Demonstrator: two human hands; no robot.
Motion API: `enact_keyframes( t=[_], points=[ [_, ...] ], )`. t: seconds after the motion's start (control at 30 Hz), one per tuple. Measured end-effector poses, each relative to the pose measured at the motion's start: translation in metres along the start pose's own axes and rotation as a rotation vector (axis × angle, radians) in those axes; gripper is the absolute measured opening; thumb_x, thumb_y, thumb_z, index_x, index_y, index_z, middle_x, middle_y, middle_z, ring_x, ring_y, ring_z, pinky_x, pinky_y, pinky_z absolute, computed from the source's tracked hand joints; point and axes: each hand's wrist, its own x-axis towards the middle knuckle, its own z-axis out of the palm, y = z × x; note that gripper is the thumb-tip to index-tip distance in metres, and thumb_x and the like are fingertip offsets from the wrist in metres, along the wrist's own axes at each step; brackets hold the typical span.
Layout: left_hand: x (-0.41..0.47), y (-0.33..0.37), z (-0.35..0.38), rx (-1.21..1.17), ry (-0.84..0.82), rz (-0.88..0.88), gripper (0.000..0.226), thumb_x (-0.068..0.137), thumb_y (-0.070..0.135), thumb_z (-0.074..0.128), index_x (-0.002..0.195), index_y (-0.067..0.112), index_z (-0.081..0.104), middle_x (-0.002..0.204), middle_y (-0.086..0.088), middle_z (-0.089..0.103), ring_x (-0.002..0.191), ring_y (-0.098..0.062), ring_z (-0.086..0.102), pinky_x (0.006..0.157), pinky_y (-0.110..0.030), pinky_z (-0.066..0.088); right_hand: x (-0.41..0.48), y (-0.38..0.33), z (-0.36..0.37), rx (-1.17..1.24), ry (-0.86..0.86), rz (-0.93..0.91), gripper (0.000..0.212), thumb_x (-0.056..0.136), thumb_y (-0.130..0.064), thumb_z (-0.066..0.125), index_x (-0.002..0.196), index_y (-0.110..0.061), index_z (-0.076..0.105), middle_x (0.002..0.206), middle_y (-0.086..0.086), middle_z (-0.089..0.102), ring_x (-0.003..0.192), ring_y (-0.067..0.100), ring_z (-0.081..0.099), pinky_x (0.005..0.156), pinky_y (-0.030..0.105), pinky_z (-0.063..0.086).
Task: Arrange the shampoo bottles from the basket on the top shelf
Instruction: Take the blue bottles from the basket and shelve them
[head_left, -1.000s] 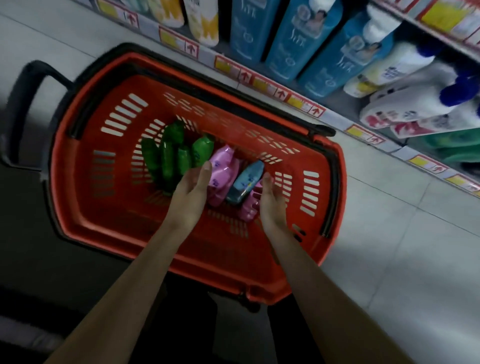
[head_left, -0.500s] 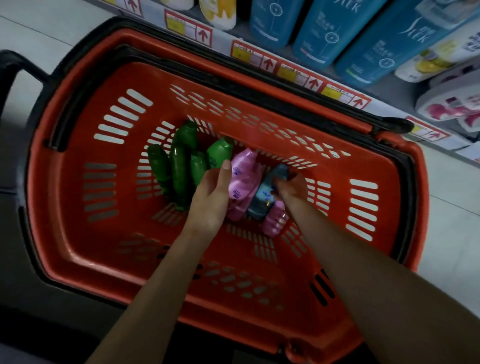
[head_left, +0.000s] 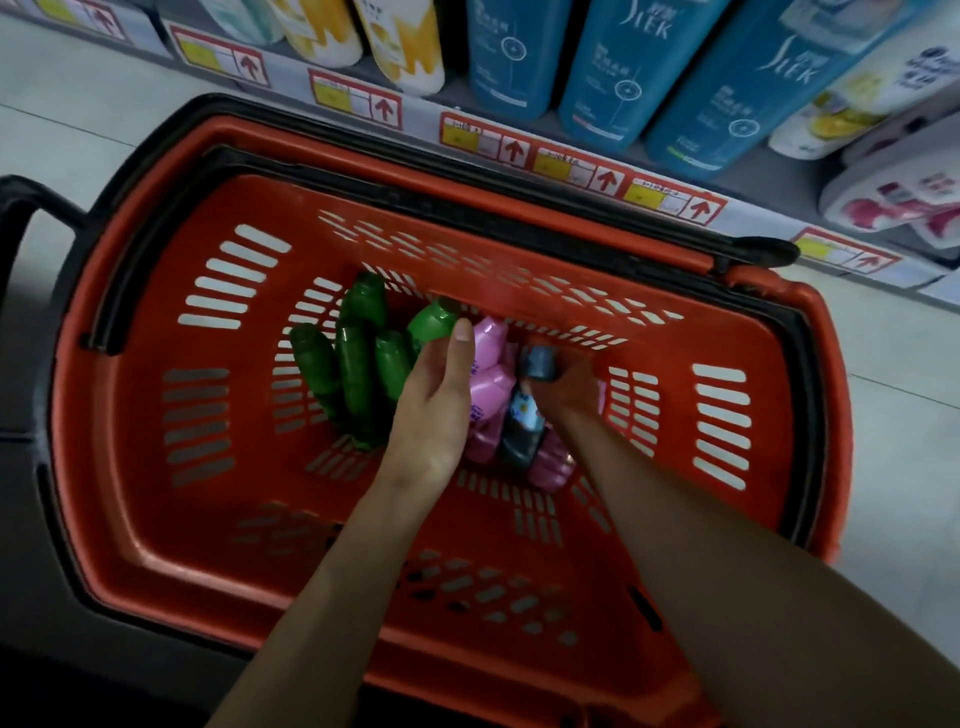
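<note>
Low in the red basket (head_left: 249, 519), the blue-capped bottle (head_left: 524, 411), clasped in the right hand's (head_left: 569, 388) curled fingers (head_left: 551, 383), is best lifted straight up; the left hand's (head_left: 431, 410) fingers are hidden.

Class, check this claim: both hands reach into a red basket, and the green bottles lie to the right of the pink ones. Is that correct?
The head view shows the green bottles lying to the left of the pink bottles, not the right. The rest holds: the left hand and the right hand, which grips the blue bottle, both reach into the red basket.
</note>
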Motion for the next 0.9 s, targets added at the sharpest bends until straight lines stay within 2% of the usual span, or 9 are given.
enact_keyframes(
  t=[0.1,0.17,0.23,0.3,0.37,0.47,0.57,0.7,0.9],
  points=[
    [-0.011,0.001,0.001,-0.025,0.016,-0.022,0.044,0.098,0.063,0.037,0.118,0.034,0.064,0.120,0.013,0.067,0.115,-0.008,0.060,0.099,-0.029,0.043,-0.021,0.015,-0.011,-0.038,0.035,-0.040,0.063,0.082,-0.026,0.075,0.135,-0.001,0.051,0.132,0.020,0.060,0.119,0.032,0.060,0.092,0.036,0.054],
    [-0.022,0.008,0.001,-0.037,0.038,-0.040,0.059,0.097,0.066,0.037,0.134,0.025,0.060,0.132,0.006,0.063,0.125,-0.013,0.056,0.101,-0.029,0.041,-0.044,0.024,-0.022,0.018,0.053,-0.064,0.058,0.084,-0.019,0.074,0.135,-0.005,0.050,0.127,0.017,0.062,0.101,0.029,0.067,0.053,0.013,0.052],
    [-0.035,0.016,0.000,-0.043,0.039,-0.038,0.062,0.094,0.068,0.038,0.130,0.023,0.062,0.130,0.004,0.064,0.124,-0.015,0.058,0.103,-0.032,0.044,-0.068,0.027,-0.037,0.075,0.088,-0.111,0.046,0.085,-0.010,0.071,0.127,-0.005,0.055,0.118,0.017,0.066,0.070,0.016,0.066,0.040,0.008,0.042],
    [-0.054,0.030,-0.004,-0.049,0.040,-0.047,0.064,0.088,0.071,0.039,0.124,0.024,0.062,0.128,0.002,0.065,0.122,-0.017,0.058,0.107,-0.043,0.045,-0.098,0.019,-0.059,0.093,0.074,-0.188,0.040,0.084,-0.009,0.073,0.121,-0.003,0.058,0.114,0.018,0.068,0.080,0.025,0.068,0.066,0.024,0.056],
    [-0.072,0.043,-0.009,-0.054,0.041,-0.067,0.078,0.084,0.075,0.038,0.132,0.018,0.060,0.133,-0.001,0.062,0.127,-0.019,0.056,0.111,-0.049,0.041,-0.129,0.005,-0.082,0.095,0.027,-0.257,0.043,0.080,-0.013,0.079,0.118,-0.003,0.060,0.110,0.016,0.070,0.097,0.031,0.066,0.085,0.040,0.052],
    [-0.106,0.066,-0.018,-0.073,0.045,-0.069,0.084,0.084,0.080,0.039,0.139,0.019,0.057,0.134,0.000,0.062,0.128,-0.018,0.055,0.113,-0.050,0.039,-0.175,-0.010,-0.121,0.134,-0.025,-0.352,0.044,0.074,-0.010,0.082,0.113,-0.003,0.063,0.104,0.013,0.070,0.095,0.029,0.065,0.085,0.038,0.050],
    [-0.150,0.100,-0.028,-0.053,0.039,-0.041,0.076,0.084,0.075,0.036,0.135,0.024,0.059,0.130,0.007,0.064,0.123,-0.011,0.057,0.111,-0.048,0.041,-0.229,-0.030,-0.173,0.240,-0.067,-0.430,0.040,0.077,-0.003,0.079,0.113,-0.002,0.061,0.106,0.012,0.069,0.093,0.021,0.065,0.077,0.015,0.049],
    [-0.208,0.155,-0.040,-0.131,0.059,-0.007,0.066,0.083,0.070,0.041,0.124,0.025,0.065,0.117,0.012,0.070,0.117,-0.007,0.062,0.101,-0.036,0.048,-0.299,-0.060,-0.242,0.332,-0.115,-0.516,0.034,0.082,-0.007,0.077,0.111,-0.012,0.061,0.105,0.004,0.069,0.095,0.012,0.067,0.080,0.018,0.052],
    [-0.287,0.265,-0.049,-0.143,0.070,0.147,0.065,0.087,0.073,0.039,0.128,0.030,0.063,0.126,0.010,0.067,0.113,-0.002,0.063,0.106,-0.039,0.047,-0.399,-0.115,-0.350,0.437,-0.125,-0.632,0.037,0.088,-0.015,0.073,0.123,-0.012,0.061,0.115,-0.001,0.069,0.104,0.004,0.065,0.081,0.014,0.053]
  ],
)
